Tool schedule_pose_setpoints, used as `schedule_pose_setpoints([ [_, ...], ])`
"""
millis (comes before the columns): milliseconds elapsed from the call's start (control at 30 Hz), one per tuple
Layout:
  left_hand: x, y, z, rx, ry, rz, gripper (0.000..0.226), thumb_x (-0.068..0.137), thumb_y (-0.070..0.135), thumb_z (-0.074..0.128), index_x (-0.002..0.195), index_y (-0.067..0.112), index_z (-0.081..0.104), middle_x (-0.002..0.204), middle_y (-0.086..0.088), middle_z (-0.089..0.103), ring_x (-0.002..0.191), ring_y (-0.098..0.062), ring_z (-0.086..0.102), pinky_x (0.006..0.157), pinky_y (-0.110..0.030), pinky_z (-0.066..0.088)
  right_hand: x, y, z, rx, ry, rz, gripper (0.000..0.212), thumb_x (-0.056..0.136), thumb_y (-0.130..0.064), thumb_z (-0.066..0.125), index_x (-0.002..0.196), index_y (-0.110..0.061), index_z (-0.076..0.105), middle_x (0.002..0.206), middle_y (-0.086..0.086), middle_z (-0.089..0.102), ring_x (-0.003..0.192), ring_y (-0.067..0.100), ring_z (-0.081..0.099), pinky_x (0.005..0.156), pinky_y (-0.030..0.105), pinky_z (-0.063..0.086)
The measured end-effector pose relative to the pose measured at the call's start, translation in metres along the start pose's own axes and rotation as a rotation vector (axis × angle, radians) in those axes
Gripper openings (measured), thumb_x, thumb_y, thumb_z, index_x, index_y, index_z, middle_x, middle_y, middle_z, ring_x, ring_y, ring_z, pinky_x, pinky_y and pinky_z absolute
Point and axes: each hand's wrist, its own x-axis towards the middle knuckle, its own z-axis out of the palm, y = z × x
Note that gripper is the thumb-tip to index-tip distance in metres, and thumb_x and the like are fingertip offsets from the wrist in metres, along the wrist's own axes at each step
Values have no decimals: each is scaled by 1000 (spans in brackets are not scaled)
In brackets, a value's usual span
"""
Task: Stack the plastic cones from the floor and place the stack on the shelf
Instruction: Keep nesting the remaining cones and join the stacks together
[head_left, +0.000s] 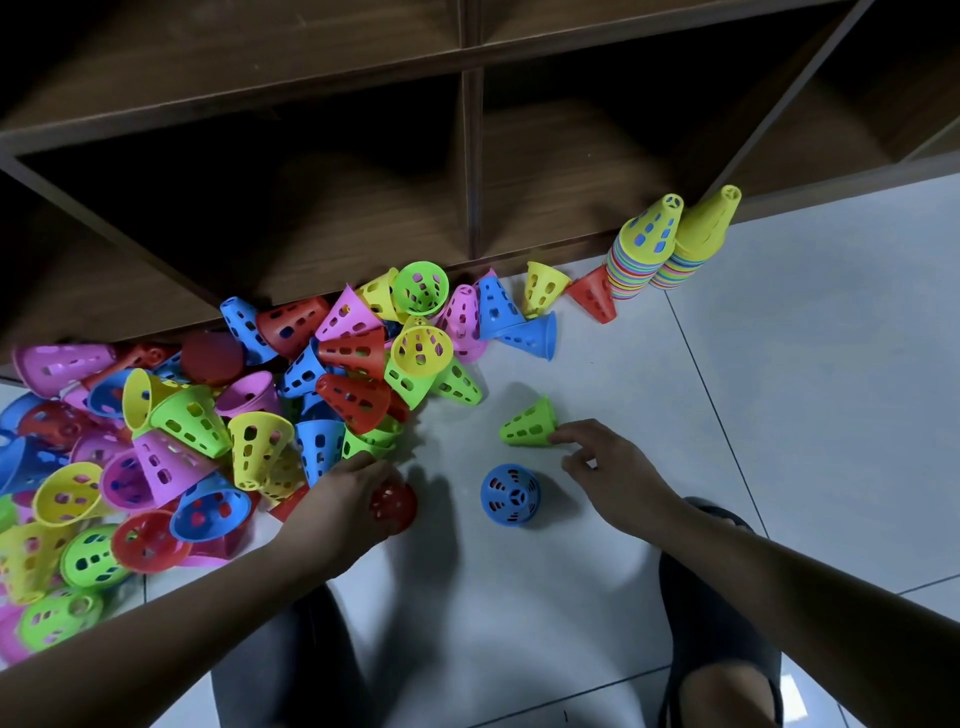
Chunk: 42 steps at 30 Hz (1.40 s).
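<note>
A big heap of loose plastic cones (218, 415) in several colours covers the floor at the left, in front of the wooden shelf (467, 156). My left hand (343, 499) grips a red cone (394, 506) at the heap's near edge. My right hand (608, 467) touches the rim of a green cone (527, 423) lying on its side. A blue cone (510, 494) stands upright on the tiles between my hands. Two tall stacks of cones (660, 244) stand against the shelf's base at the right.
The shelf has open, dark compartments divided by a vertical panel (471, 156). White floor tiles (779, 389) stretch to the right. My dark shoes (717, 613) and legs are at the bottom of the view.
</note>
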Motion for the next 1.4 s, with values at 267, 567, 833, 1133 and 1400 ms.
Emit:
schedule_pose_setpoints([
  [267, 13, 15, -7, -81, 124, 24, 38, 79, 21, 93, 110, 28, 73, 93, 20, 68, 79, 0, 63, 68, -10, 48, 2, 1, -16, 353, 188, 93, 15, 94, -9, 73, 98, -23, 73, 87, -8, 75, 72, 5, 65, 68, 23, 48],
  [567, 12, 60, -46, -329, 227, 123, 41, 82, 47, 82, 117, 29, 72, 109, 25, 72, 97, 0, 71, 83, -11, 55, -11, -12, -15, 934, -188, 233, 16, 97, -1, 65, 112, 1, 70, 93, 15, 69, 77, 20, 65, 68, 27, 52],
  [833, 8, 91, -66, -447, 251, 240, 36, 85, 35, 86, 116, 24, 73, 111, 16, 75, 97, -10, 75, 83, -24, 62, -13, -4, 7, 687, -103, 336, 11, 96, 5, 65, 105, 0, 70, 84, 16, 71, 73, 25, 64, 70, 35, 53],
  [1133, 19, 102, -31, -245, 104, 426, 42, 88, 33, 87, 125, 28, 67, 116, 19, 67, 98, -1, 61, 81, -20, 55, -16, -9, 15, 599, -145, 444, 16, 97, -10, 71, 109, 0, 65, 92, 22, 78, 83, 36, 78, 71, 40, 63],
  [1400, 27, 90, -2, -83, 51, 380, 53, 86, 44, 85, 133, 33, 62, 121, 16, 57, 92, -2, 60, 77, -27, 58, -27, -14, 19, 653, -357, 521, 42, 95, -17, 73, 131, -12, 52, 111, 24, 76, 102, 38, 77, 90, 46, 64],
])
